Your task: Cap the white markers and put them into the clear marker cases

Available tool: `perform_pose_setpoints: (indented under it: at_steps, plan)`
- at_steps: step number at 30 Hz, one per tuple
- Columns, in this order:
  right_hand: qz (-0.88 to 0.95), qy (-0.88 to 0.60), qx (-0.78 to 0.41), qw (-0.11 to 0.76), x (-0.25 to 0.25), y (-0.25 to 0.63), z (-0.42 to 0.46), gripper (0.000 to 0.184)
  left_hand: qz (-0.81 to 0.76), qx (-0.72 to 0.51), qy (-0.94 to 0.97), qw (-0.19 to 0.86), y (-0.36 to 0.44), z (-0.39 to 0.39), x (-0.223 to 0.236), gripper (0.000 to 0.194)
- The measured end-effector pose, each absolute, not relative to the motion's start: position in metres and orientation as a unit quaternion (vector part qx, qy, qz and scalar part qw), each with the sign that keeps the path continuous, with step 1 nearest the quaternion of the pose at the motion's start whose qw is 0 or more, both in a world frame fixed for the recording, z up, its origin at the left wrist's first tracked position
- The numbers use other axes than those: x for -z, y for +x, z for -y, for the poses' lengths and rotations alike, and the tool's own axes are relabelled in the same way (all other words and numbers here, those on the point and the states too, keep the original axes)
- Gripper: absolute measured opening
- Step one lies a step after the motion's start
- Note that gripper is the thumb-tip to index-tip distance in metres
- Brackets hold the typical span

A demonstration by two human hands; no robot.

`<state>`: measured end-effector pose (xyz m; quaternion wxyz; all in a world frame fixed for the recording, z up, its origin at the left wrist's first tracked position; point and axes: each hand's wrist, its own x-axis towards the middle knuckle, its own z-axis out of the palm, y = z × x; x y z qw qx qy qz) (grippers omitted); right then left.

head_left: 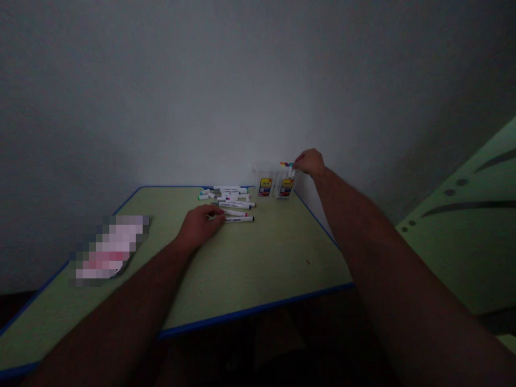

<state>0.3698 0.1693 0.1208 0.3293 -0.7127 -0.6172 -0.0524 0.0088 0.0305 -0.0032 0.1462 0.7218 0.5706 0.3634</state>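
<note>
Several white marker pens (231, 201) with coloured caps lie in a loose pile at the far middle of a green table (262, 263). My left hand (200, 226) rests on the table with its fingers curled on a marker (237, 217) at the pile's near edge. Two clear plastic marker boxes (265, 184) with yellow labels stand at the far right corner. The right box (285, 183) holds a few upright markers. My right hand (309, 161) is over that box, fingers pinched at the marker tops.
The table has a blue edge (258, 307) and stands against a pale wall. A blurred pink-and-white flat item (108, 248) lies at the left. Another green surface (459, 236) stands to the right, across a gap. The room is dim.
</note>
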Motion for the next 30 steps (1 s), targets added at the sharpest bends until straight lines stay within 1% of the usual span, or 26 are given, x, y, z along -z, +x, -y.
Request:
perform_pose_setpoints:
  at_steps: [6,10,12,17,22,27,30]
  plan:
    - [0.628,-0.708,0.074,0.315,-0.124,0.372,-0.167,0.015,-0.572,-0.358,0.723,0.149,0.010,-0.030,0.001,0.033]
    - [0.621,-0.719,0.063,0.305,-0.129,0.369,-0.159,0.015,-0.571,-0.362,0.721,0.150,0.010,-0.031,0.002,0.033]
    - [0.613,-0.718,0.065,0.322,-0.131,0.365,-0.153,0.014,-0.572,-0.362,0.721,0.148,0.009,-0.032,0.003,0.033]
    - [0.594,-0.683,0.066,0.420,-0.129,0.340,-0.135,0.012,-0.580,-0.360,0.717,0.141,0.008,-0.033,0.003,0.031]
    - [0.600,-0.638,-0.006,0.483,-0.102,0.302,-0.110,0.011,-0.594,-0.362,0.707,0.128,0.007,-0.031,0.000,0.027]
    - [0.601,-0.620,-0.090,0.496,-0.060,0.268,-0.090,0.011,-0.638,-0.384,0.655,0.125,0.002,-0.031,-0.006,0.029]
    - [0.600,-0.608,-0.141,0.500,-0.039,0.256,-0.082,0.016,-0.655,-0.427,0.600,0.167,-0.007,-0.037,-0.008,0.030]
